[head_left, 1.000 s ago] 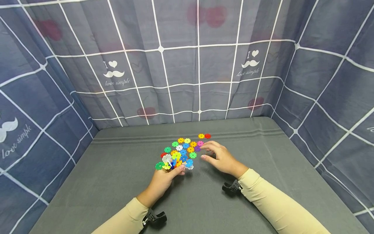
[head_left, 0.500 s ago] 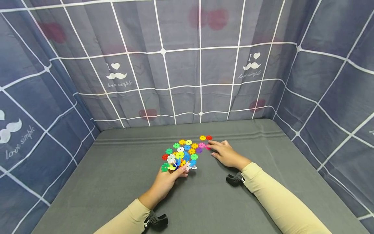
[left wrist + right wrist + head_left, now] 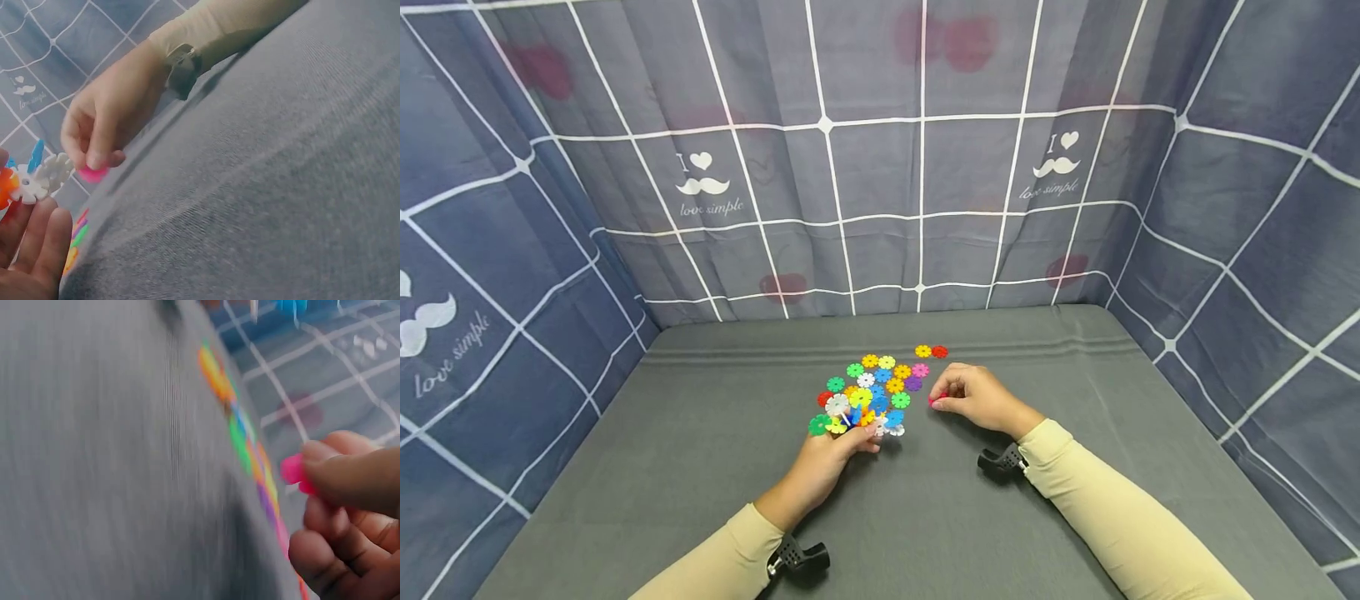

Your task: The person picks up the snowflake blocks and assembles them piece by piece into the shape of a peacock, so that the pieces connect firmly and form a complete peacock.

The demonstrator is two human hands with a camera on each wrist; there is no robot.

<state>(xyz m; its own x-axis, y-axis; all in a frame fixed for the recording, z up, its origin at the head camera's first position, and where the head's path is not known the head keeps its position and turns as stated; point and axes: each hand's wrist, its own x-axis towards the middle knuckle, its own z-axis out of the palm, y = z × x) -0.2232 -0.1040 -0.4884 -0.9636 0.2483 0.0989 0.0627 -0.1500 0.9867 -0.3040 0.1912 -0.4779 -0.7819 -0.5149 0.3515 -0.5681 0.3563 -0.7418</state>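
Note:
My left hand (image 3: 820,468) grips a cluster of interlocked plastic snowflake discs (image 3: 861,398) in white, yellow, blue, orange and green. In the left wrist view, a white disc (image 3: 28,184) of this cluster sits above my left fingertips. Between thumb and fingers, my right hand (image 3: 983,404) pinches a bright pink snowflake disc (image 3: 292,469), mostly covered by the fingertips. That hand is just above the table, to the right of the cluster and apart from it. Loose discs lie flat behind the cluster, among them a purple one (image 3: 913,383) and a pink one (image 3: 920,370).
Farther back on the grey cloth-covered table (image 3: 1037,342) lie a yellow-orange disc (image 3: 922,351) and a red disc (image 3: 940,352), side by side. Checked curtains (image 3: 880,183) hang at the back and both sides. Each wrist wears a black camera mount (image 3: 1000,461).
My right hand reached to the right side of the loose discs, picked up a pink disc, and drew it slightly back toward me. The left hand keeps its grip on the cluster, barely moving.

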